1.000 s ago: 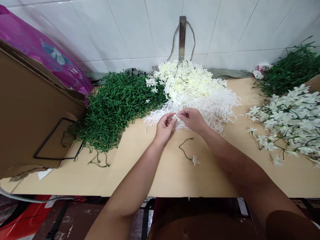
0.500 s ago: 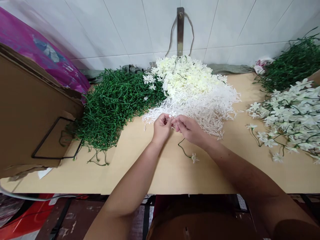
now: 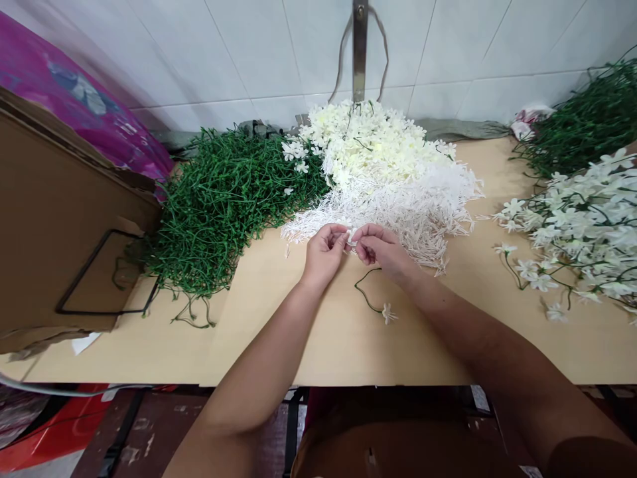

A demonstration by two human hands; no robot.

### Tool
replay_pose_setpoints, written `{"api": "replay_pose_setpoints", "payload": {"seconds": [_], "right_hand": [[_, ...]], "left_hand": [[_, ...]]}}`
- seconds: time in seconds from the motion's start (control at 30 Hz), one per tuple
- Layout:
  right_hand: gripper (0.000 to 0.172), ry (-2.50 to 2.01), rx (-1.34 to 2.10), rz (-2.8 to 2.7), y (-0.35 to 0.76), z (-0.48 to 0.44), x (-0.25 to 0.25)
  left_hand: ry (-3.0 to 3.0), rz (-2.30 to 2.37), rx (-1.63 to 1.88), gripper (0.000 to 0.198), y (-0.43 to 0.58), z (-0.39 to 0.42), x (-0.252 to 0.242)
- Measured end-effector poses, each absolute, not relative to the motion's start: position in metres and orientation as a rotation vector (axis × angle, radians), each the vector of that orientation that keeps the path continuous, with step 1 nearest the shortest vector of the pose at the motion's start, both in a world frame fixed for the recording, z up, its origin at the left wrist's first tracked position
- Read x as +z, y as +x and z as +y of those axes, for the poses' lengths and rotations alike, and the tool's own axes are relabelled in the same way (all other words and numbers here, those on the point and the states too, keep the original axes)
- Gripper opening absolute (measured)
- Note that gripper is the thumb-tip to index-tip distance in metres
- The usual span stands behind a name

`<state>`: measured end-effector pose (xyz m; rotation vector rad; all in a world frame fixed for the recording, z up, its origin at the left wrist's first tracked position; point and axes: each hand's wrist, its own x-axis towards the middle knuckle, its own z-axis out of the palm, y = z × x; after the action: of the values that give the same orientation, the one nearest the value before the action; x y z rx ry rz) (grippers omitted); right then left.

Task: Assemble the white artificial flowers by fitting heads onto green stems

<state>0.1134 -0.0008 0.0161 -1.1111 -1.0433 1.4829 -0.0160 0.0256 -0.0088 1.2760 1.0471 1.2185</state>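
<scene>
My left hand [image 3: 324, 251] pinches a small white artificial flower [image 3: 350, 236] between thumb and fingertips, at the front edge of the white stamen pile [image 3: 398, 206]. Right beside it is my right hand [image 3: 382, 249], its fingers curled and pressed together close to the flower; what they hold, if anything, is too small to make out. A finished-looking flower [image 3: 388, 313] on a curved green stem lies on the table just below my right hand. Behind the stamens rises a heap of cream-white petals [image 3: 373, 146].
Green plastic stems [image 3: 233, 199] are heaped to the left, against a cardboard box [image 3: 64, 226] with a black wire frame [image 3: 99, 272]. At right lie stemmed white flowers [image 3: 582, 232] and more green stems [image 3: 587, 119]. A metal bar [image 3: 359, 53] stands against the tiled wall.
My right hand has shifted slightly right, opening a small gap from my left fingertips. My left hand stays nearly in place. The view has tilted down a little.
</scene>
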Motion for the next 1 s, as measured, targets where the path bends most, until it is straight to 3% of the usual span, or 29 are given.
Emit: {"api": "replay_pose_setpoints", "payload": {"seconds": [0.53,1.0], "right_hand": [[0.007,-0.945,1.688,-0.871,0.117,0.0,0.009],[0.011,-1.172,1.34,-1.04,0.11,0.0,0.003]], "left_hand": [[1.262,1.066,1.177,0.012,-0.014,0.024,-0.008],[1.355,1.066,1.168,0.012,-0.015,0.023,-0.014]]}}
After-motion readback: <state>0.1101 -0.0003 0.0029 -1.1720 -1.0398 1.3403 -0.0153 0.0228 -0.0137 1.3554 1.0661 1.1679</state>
